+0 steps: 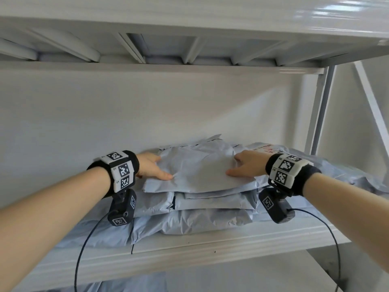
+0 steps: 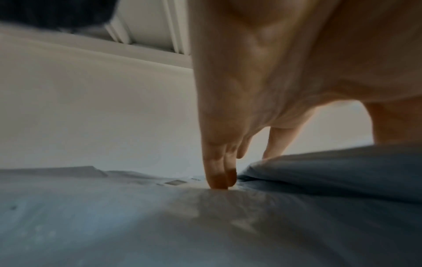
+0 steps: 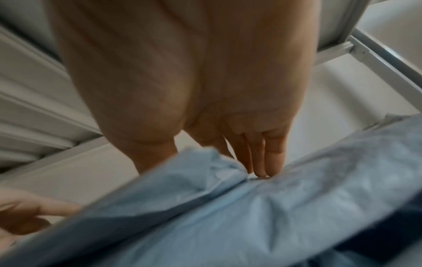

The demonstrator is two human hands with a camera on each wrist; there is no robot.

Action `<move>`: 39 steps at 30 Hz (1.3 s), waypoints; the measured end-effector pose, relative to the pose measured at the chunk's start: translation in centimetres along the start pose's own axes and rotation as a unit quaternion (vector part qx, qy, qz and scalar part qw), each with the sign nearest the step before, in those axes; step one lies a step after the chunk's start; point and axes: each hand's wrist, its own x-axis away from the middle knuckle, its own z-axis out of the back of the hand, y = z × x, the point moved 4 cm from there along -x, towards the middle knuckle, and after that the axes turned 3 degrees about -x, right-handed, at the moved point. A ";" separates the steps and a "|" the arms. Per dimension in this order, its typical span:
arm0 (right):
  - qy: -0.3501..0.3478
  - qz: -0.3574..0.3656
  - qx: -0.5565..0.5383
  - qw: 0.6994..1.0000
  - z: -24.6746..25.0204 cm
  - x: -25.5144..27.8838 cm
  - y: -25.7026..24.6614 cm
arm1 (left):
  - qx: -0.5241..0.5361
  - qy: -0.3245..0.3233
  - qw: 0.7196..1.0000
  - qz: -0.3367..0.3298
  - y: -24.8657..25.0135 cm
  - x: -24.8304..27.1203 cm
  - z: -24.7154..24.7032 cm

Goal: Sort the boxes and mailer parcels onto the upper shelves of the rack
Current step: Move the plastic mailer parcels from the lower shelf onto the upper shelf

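Several pale blue-grey mailer parcels lie stacked on the white rack shelf. The top mailer sits flat on the stack, and my hands flank it. My left hand is at its left edge, thumb on top. The left wrist view shows the straight fingers pointing down beside the mailer's edge, tips touching the mailer beneath. My right hand is at the right edge, thumb on top. Its straight fingers press into the crease beside the top mailer.
More mailers spread over the shelf at the left, and at the right one has a red-printed label. The upper shelf's ribbed underside hangs close overhead. A rack upright stands at the right. Wrist camera cables dangle past the shelf's front edge.
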 end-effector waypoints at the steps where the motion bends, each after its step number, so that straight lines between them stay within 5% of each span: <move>1: 0.000 0.008 0.012 1.000 -0.1 0.0 -0.2 | -0.036 0.011 0.999 -0.004 0.1 0.0 0.0; 6: 0.013 0.010 0.056 0.998 -0.1 0.0 -0.8 | -0.121 0.091 0.986 -0.063 1.2 0.7 0.4; 13: 0.073 0.065 0.124 0.987 1.6 2.4 -2.1 | -0.061 0.206 0.954 -0.209 2.7 5.6 1.3; 26: 0.200 0.312 0.089 0.925 3.2 14.7 -15.0 | 0.012 0.104 0.882 -0.460 -0.6 17.5 -7.9; 32: 0.204 0.375 0.054 0.903 -2.7 18.9 -20.7 | 0.033 -0.008 0.902 -0.431 -7.5 18.6 -17.5; 39: 0.188 0.359 -0.003 0.914 -13.8 19.2 -24.7 | 0.093 -0.052 0.963 -0.248 -20.2 16.6 -26.2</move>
